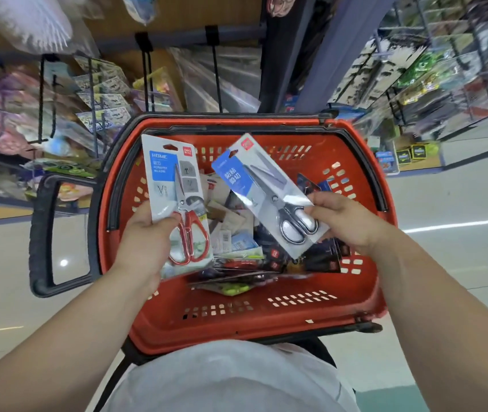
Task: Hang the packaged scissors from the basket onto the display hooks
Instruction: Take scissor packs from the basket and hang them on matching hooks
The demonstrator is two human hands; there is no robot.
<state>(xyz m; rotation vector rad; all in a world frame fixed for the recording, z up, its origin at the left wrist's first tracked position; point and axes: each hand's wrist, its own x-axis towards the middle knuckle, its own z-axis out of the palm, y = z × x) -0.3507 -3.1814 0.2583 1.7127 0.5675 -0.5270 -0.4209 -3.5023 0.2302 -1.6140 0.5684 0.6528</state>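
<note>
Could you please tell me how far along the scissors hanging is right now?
Done: nothing confirmable; the black display hooks are blurred. In hand: the left hand grips a carded pack of red-handled scissors, the right hand a blue-labelled pack of grey-handled scissors. Left: hanging both, plus the loose packs heaped in the red plastic basket.

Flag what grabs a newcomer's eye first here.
A red perforated plastic basket fills the centre, heaped with packets. Over it, the left hand holds a white card pack of red-handled scissors upright; the right hand pinches a blue-and-clear pack of grey-handled scissors, tilted left. Black display hooks hang behind, blurred.
</note>
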